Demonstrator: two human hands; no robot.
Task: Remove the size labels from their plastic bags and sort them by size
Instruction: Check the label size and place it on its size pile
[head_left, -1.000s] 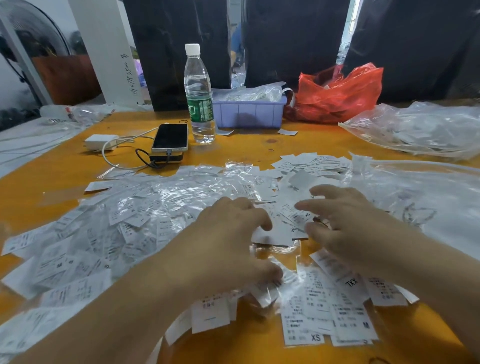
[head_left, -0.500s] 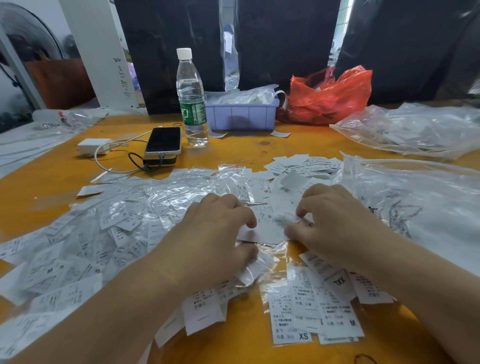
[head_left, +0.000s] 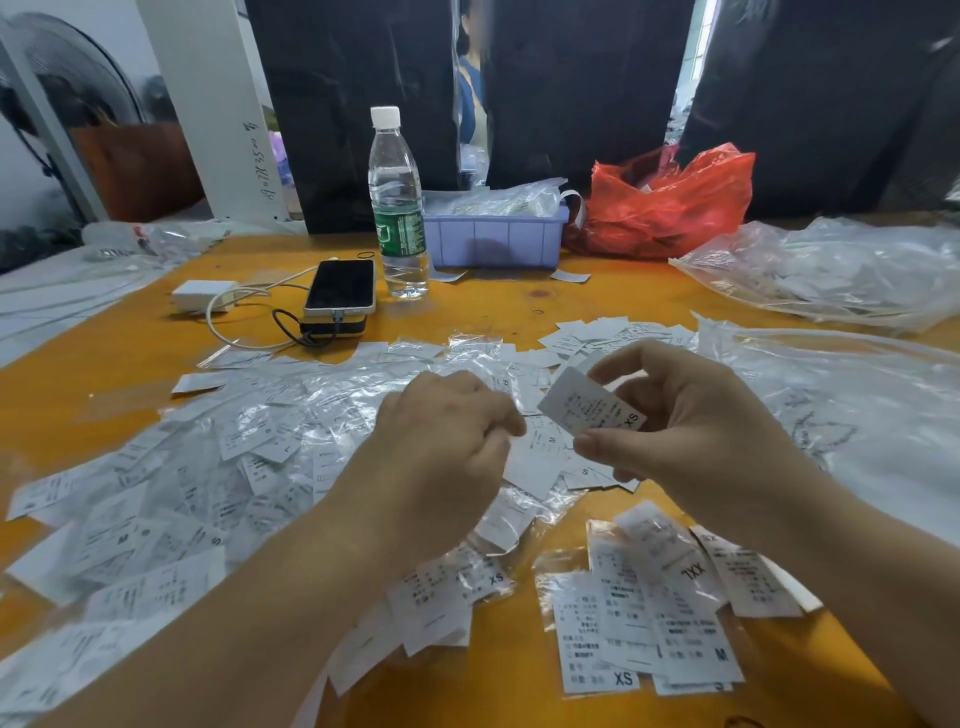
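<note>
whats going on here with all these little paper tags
A person is sorting size labels at an orange table. The right hand holds up one label marked XS, pinched between thumb and fingers. The left hand hovers with fingers curled over a big heap of labels and clear bags. A few bagged labels, marked XS, M and XXL, lie near the front edge.

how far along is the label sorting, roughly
Early, by the look of it. Done: a few loose labels lie near the front edge, marked XS, M and XXL. In hand: the right hand pinches an XS label; the left hand is curled beside it. Left: a wide pile of bagged labels across the table.
</note>
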